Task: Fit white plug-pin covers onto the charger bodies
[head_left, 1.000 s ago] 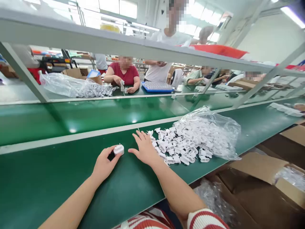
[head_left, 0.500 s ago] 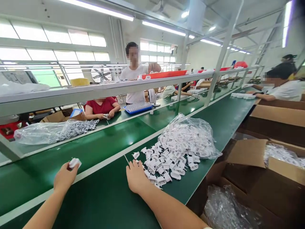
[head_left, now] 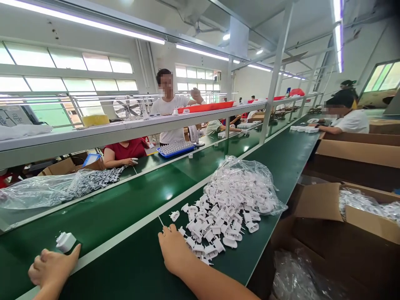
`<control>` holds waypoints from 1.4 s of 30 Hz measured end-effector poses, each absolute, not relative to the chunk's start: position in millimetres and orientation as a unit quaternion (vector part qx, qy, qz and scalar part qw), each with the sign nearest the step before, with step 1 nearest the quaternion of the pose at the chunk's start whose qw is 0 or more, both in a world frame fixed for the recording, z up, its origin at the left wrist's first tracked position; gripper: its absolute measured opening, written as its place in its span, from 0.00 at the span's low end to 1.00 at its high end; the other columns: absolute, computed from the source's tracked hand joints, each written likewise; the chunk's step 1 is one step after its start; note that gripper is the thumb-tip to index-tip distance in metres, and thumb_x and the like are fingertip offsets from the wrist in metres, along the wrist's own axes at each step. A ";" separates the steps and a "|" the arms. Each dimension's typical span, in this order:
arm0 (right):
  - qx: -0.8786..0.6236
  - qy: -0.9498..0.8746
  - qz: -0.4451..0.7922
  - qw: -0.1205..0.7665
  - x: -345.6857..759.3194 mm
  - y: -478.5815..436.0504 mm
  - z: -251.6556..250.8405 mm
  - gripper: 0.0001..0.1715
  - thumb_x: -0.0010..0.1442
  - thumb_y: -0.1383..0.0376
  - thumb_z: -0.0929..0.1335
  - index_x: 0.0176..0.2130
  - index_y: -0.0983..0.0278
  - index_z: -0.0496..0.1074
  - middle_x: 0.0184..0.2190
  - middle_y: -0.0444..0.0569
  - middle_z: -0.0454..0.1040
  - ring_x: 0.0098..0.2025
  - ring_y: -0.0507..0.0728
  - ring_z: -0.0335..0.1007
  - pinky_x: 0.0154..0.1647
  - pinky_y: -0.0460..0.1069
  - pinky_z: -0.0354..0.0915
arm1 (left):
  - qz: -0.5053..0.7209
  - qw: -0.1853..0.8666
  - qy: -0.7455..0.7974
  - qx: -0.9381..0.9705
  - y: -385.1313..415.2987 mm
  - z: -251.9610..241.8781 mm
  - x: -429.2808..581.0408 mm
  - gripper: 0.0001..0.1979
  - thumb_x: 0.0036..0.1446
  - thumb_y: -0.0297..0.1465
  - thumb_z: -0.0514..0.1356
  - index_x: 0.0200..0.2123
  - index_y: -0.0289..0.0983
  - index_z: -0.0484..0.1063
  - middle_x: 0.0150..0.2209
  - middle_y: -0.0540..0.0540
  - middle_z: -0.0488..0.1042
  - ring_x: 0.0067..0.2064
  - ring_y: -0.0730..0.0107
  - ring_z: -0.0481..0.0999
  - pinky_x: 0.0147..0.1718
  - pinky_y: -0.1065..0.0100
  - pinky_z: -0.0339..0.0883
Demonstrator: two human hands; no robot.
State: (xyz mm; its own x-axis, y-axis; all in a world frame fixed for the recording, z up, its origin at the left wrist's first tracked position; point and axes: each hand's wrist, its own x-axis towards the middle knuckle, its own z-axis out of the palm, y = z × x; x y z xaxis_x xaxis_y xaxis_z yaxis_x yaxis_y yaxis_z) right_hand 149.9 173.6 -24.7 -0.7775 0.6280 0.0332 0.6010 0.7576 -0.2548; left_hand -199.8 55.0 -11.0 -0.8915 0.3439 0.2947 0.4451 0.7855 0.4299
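At eight o'clock in my remote view I have the left hand (head_left: 53, 266), bare, with a thumb (head_left: 76, 251) that narrows to its tip and a bare wrist (head_left: 48, 291) cut short by the lower edge. Near half past six I see the right hand (head_left: 174, 248), also bare and rounded; its smooth, bare forearm (head_left: 214, 278) widens toward half past five, where my view ends.

One head-worn view, facing forward and down across the green bench (head_left: 121, 275), left hand (head_left: 54, 266) close at eight o'clock, right hand (head_left: 174, 248) close at half past six, bench receding between two and three.
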 end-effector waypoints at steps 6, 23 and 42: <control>-0.276 -0.936 0.183 0.118 158.5 163.0 -11.0 0.26 0.48 0.76 0.72 0.49 0.68 0.75 0.49 0.60 0.77 0.53 0.67 0.71 0.49 0.55 0.73 | -0.349 -0.041 -0.838 -0.418 22.8 -39.4 -82.2 0.42 0.53 0.57 0.57 0.64 0.40 0.61 0.67 0.35 0.66 0.69 0.37 0.62 0.67 0.40 0.60; -0.183 -0.898 0.350 0.196 156.6 134.2 -16.6 0.18 0.66 0.70 0.65 0.52 0.61 0.77 0.49 0.50 0.78 0.53 0.58 0.71 0.56 0.51 0.68 | -0.445 -0.159 -0.721 -0.507 9.0 -55.1 2.7 0.16 0.61 0.43 0.61 0.50 0.46 0.79 0.50 0.42 0.79 0.52 0.51 0.80 0.53 0.50 0.78; -0.162 -0.956 0.218 0.114 158.7 130.7 -26.0 0.23 0.63 0.71 0.65 0.57 0.60 0.69 0.54 0.51 0.74 0.52 0.61 0.68 0.53 0.54 0.66 | -0.394 -0.128 -0.713 -0.566 8.8 -75.4 -16.1 0.15 0.62 0.42 0.61 0.50 0.48 0.80 0.53 0.42 0.79 0.56 0.48 0.78 0.52 0.49 0.78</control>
